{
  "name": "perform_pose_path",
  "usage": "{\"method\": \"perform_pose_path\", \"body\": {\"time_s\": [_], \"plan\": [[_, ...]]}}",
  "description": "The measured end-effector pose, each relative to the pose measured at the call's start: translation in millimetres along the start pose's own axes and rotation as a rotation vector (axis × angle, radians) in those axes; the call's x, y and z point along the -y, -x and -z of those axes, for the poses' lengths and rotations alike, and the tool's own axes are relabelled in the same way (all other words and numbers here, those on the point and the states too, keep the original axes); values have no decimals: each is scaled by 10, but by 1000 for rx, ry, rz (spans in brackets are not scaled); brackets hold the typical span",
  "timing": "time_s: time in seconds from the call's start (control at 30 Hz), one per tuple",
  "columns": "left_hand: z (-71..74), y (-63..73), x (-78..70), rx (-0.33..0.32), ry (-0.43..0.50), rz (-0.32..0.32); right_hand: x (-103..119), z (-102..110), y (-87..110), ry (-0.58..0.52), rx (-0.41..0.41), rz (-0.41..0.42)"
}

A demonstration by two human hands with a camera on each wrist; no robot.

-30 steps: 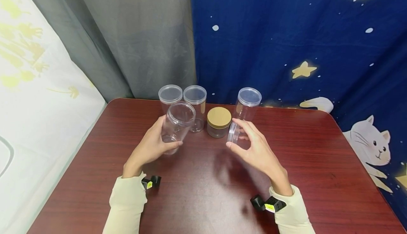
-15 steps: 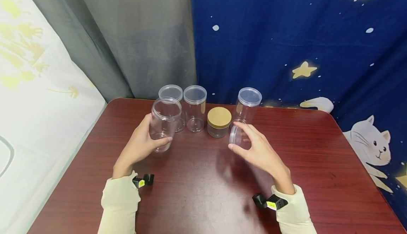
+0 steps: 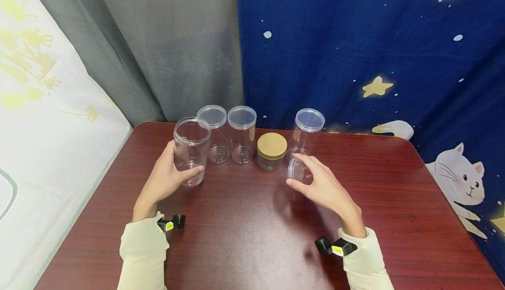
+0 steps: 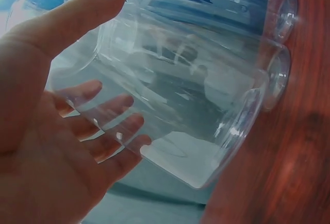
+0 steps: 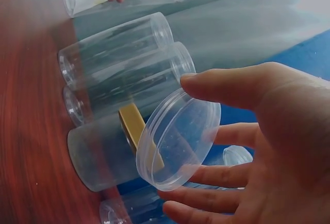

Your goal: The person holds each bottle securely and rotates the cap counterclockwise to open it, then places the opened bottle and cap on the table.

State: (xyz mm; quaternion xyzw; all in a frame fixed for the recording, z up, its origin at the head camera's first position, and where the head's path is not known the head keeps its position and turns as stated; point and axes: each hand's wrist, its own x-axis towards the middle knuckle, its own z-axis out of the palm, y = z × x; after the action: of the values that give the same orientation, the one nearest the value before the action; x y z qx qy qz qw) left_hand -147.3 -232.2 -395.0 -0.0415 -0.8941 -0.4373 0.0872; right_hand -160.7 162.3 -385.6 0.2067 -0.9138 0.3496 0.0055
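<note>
One lidless clear jar [image 3: 192,152] is leftmost, my left hand [image 3: 159,178] wrapped round its side with the thumb in front; I cannot tell whether its base touches the table [image 3: 244,228]. Just right of it stand a first capped jar [image 3: 218,139] and a second capped jar [image 3: 242,136], then a short gold-lidded jar [image 3: 272,150]. Next, my right hand [image 3: 325,188] pinches a clear lid [image 3: 295,171], turned on edge, its fingertips on the rim. Behind it stands a third capped jar [image 3: 306,136].

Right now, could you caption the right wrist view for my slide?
The right hand pinches a clear lid in front of a gold-lidded jar and taller jars.
</note>
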Motion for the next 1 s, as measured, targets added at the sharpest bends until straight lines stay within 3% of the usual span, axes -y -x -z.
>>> {"method": "perform_pose_path", "body": {"time_s": [0.4,1.0], "plan": [[-20,-21,170,-45,49,58,-132,-26,-27,58,42,-39],[-185,-97,382,-268,99,134,-315,-39,-51,41,87,-107]]}}
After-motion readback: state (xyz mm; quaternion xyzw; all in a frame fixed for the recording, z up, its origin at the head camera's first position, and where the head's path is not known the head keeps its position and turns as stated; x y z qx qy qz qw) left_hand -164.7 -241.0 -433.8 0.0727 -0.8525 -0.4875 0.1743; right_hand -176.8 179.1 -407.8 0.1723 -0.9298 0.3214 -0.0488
